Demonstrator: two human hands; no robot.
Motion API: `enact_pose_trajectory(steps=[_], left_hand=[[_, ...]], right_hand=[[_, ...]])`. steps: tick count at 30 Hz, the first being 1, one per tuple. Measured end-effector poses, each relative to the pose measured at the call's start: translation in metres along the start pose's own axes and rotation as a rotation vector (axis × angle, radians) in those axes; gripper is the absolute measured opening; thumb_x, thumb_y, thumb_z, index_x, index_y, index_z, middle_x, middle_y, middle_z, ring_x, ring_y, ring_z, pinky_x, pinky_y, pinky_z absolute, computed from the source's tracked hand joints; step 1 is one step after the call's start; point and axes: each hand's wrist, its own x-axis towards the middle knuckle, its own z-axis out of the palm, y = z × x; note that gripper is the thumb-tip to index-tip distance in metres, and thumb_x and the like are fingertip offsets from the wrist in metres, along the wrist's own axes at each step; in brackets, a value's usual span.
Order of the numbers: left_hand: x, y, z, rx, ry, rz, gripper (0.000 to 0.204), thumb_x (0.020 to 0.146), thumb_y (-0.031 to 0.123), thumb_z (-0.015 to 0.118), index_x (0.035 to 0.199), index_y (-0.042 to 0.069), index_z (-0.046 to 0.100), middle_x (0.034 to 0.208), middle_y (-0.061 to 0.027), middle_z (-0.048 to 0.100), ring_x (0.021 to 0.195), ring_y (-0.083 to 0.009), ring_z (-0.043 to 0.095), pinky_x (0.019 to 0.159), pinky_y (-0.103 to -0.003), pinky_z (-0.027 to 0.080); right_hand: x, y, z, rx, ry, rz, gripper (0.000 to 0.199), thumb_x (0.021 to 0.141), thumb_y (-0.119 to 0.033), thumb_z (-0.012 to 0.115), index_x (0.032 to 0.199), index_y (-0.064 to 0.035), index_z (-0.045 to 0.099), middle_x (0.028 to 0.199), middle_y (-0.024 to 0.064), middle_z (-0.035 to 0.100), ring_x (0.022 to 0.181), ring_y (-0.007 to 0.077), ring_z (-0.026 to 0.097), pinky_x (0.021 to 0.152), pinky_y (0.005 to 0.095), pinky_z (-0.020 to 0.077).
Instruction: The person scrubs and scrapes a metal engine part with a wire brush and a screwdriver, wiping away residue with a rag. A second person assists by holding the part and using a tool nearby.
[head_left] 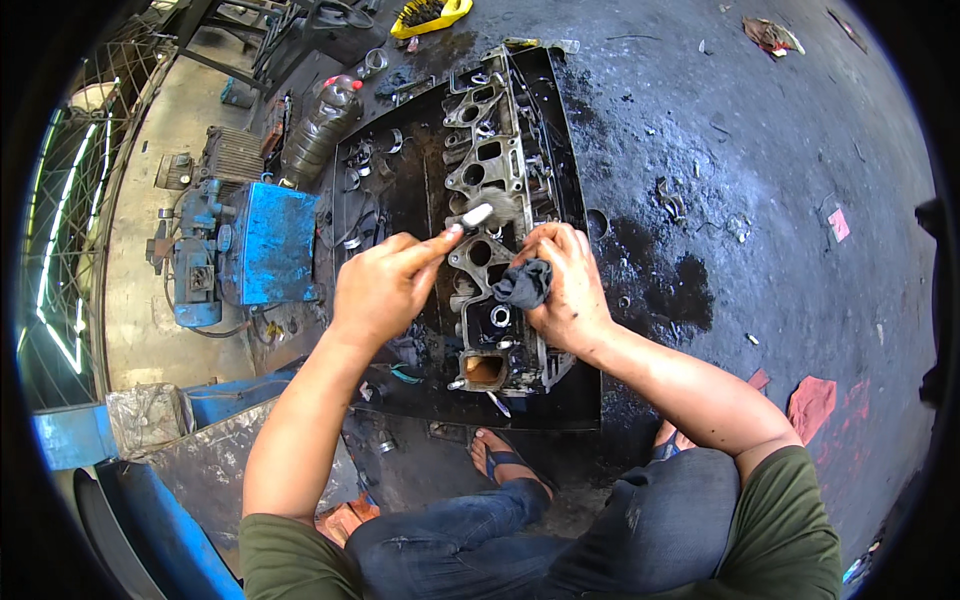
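A long metal engine cylinder head [482, 253], with a row of ports and oily surfaces, lies lengthwise in front of me. My left hand [385, 287] is above its left side, the index finger stretched and the others curled. At its fingertips is a small tool with a smooth white end [479, 214]; a blurred grey patch beside it keeps me from telling its exact kind. On the right edge of the cylinder head rests my right hand [568, 290], closed round a crumpled dark grey rag [524, 284].
Beneath the cylinder head is a black, oily tray [560, 408] with loose metal parts on its left. A plastic bottle [322, 130] and a blue machine [275, 243] stand left. A yellow container [432, 18] is at the back; a red cloth [811, 408] lies right on the oil-stained floor.
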Motion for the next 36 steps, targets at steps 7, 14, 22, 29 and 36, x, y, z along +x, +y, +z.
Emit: enact_pose_trajectory(steps=[7,14,22,29,36], left_hand=[[-0.138,-0.055,0.063,-0.506,-0.031,-0.679,0.039,0.103,0.002,0.060,0.142,0.001,0.063,0.139,-0.0210,0.070,0.133,-0.0310,0.066,0.112,-0.038,0.050],[-0.248,-0.047,0.215,-0.589,-0.093,-0.905,0.048,0.102,0.019,0.065,0.148,0.010,0.055,0.140,-0.0212,0.066,0.127,-0.0418,0.064,0.106,-0.051,0.050],[-0.235,0.028,0.232,-0.221,-0.599,-0.799,0.068,0.095,0.067,0.064,0.101,0.001,0.079,0.105,-0.0227,0.078,0.100,-0.0405,0.077,0.085,-0.049,0.061],[-0.234,0.014,0.280,-0.318,-0.757,-0.901,0.075,0.096,0.069,0.063,0.117,-0.001,0.078,0.119,-0.0237,0.076,0.120,-0.0393,0.071,0.099,-0.047,0.058],[-0.232,-0.018,0.239,-0.973,-0.003,-1.092,0.020,0.107,0.014,0.052,0.102,0.001,0.066,0.083,-0.0160,0.074,0.075,-0.0299,0.076,0.071,-0.044,0.058]], right_hand=[[0.003,-0.001,-0.006,-0.046,-0.028,0.010,0.033,0.073,-0.004,0.080,0.104,-0.0083,0.068,0.123,0.0129,0.061,0.121,0.0370,0.058,0.106,0.0459,0.0475],[0.003,0.000,-0.007,-0.107,-0.074,-0.029,0.041,0.071,-0.001,0.082,0.109,-0.0083,0.066,0.128,0.0120,0.059,0.120,0.0368,0.058,0.104,0.0456,0.0481],[0.017,-0.008,-0.024,-0.323,-0.275,-0.102,0.051,0.070,-0.004,0.085,0.113,-0.0081,0.059,0.123,0.0151,0.058,0.119,0.0388,0.057,0.104,0.0475,0.0468],[0.015,-0.010,-0.020,-0.200,-0.223,-0.067,0.043,0.070,-0.008,0.086,0.105,-0.0085,0.061,0.123,0.0119,0.062,0.120,0.0365,0.058,0.106,0.0474,0.0454],[0.011,-0.005,-0.009,-0.169,-0.129,0.018,0.042,0.070,-0.010,0.087,0.104,-0.0104,0.063,0.126,0.0104,0.061,0.122,0.0363,0.056,0.108,0.0477,0.0436]])
